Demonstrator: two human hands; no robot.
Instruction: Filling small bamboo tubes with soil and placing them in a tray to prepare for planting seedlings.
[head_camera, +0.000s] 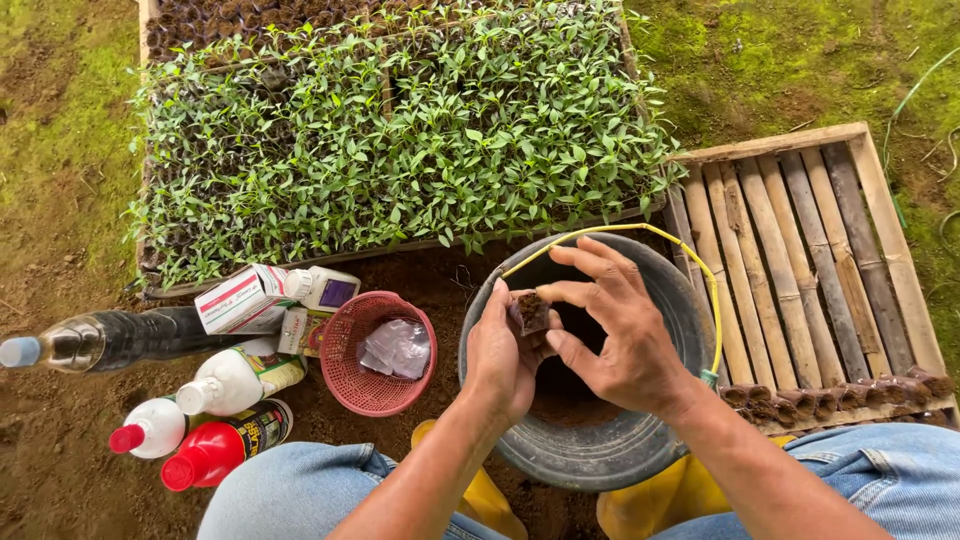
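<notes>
two hands meet over a dark bucket (600, 450) of soil. left hand (500, 355) is closed around a small soil-filled seedling pot (531, 311), held above the bucket's mouth; right hand (615, 335) is open, fingertips pressing the pot's rim. best to keep the pot upright over the bucket so loose soil falls back in, and press lightly. bare earth and moss lie around; seedling trays (400, 130) ahead, bamboo rack (800, 260) right, bottles (200, 400) and red basket (345, 385) left.
</notes>
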